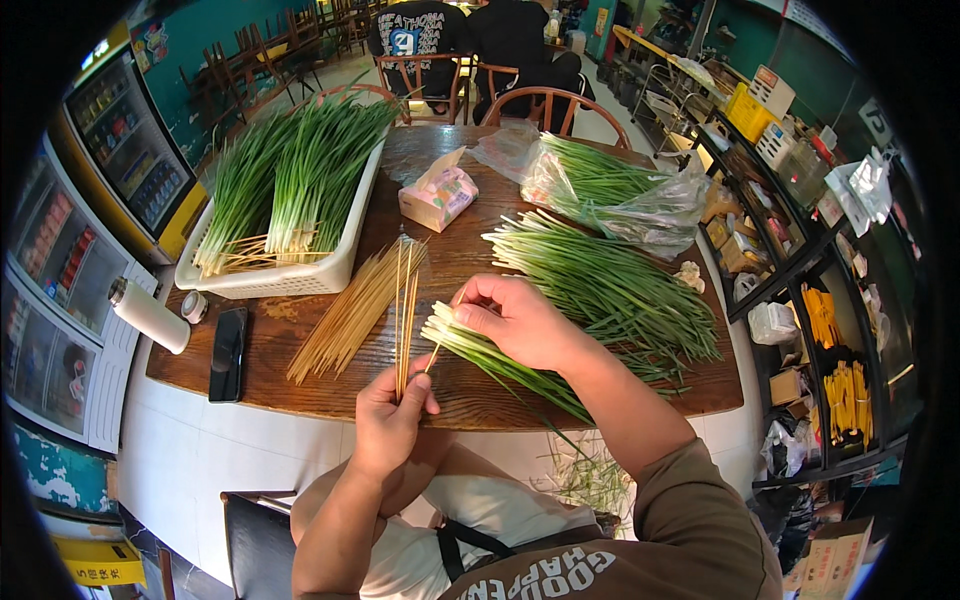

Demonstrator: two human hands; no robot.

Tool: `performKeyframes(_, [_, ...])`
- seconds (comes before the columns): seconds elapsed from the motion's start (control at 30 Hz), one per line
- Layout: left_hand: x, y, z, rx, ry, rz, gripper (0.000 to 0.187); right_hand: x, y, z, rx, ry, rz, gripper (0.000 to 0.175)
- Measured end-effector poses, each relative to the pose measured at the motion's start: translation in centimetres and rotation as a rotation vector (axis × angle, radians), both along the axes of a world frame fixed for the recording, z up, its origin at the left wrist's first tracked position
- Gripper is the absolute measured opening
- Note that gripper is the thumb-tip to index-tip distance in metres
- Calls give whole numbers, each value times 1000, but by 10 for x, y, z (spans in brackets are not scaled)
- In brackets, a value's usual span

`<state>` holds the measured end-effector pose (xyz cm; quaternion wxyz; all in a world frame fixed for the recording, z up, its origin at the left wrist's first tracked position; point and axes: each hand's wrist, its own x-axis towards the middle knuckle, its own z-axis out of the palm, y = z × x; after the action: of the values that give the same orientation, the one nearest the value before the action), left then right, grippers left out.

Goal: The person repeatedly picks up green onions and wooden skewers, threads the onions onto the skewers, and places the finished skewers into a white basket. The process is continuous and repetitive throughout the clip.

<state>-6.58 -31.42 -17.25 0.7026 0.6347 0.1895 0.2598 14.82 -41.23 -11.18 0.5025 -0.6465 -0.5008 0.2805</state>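
My left hand (pixel 394 412) grips several thin bamboo skewers (pixel 406 322) that point away from me, above the near edge of the wooden table. One more skewer slants from its fingers to my right hand (pixel 510 319). That hand pinches a small bunch of garlic chives (pixel 480 345) by the white ends, and the slanted skewer crosses these ends. A large heap of chives (pixel 607 285) lies to the right, just beyond the right hand. A spread of loose bamboo skewers (pixel 356 315) lies left of my hands.
Bundled, skewered chives (pixel 315 165) fill a white plastic basket (pixel 277 282) at the left. A tissue pack (pixel 439 196), a plastic bag (pixel 652 225) with chives, a phone (pixel 228 354) and a white bottle (pixel 150 315) are on the table (pixel 315 397). Two people sit beyond it.
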Motion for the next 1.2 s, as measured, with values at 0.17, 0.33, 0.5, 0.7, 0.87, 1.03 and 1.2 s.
performKeyframes(0.17, [0, 1, -1, -70, 43, 20, 28, 29, -12, -6, 7, -60, -38, 32])
performKeyframes(0.33, [0, 2, -5, -28, 8, 25, 28, 58, -46, -13, -300, -250, -48, 27])
performKeyframes(0.5, [1, 2, -6, -13, 17, 24, 28, 64, -61, -14, -313, -309, -135, 16])
performKeyframes(0.7, [3, 1, -5, -26, 17, 22, 28, 31, -27, -7, 117, -178, -175, 17])
performKeyframes(0.87, [2, 1, -2, -54, 46, 32, 28, 14, 0, 2, 79, 267, -115, 16])
performKeyframes(1.03, [1, 0, -3, -38, 24, 26, 28, 7, 2, 9, 84, 268, -111, 17])
performKeyframes(1.2, [0, 2, -4, -40, 11, 11, 28, 5, 0, 12, 51, 169, -153, 17])
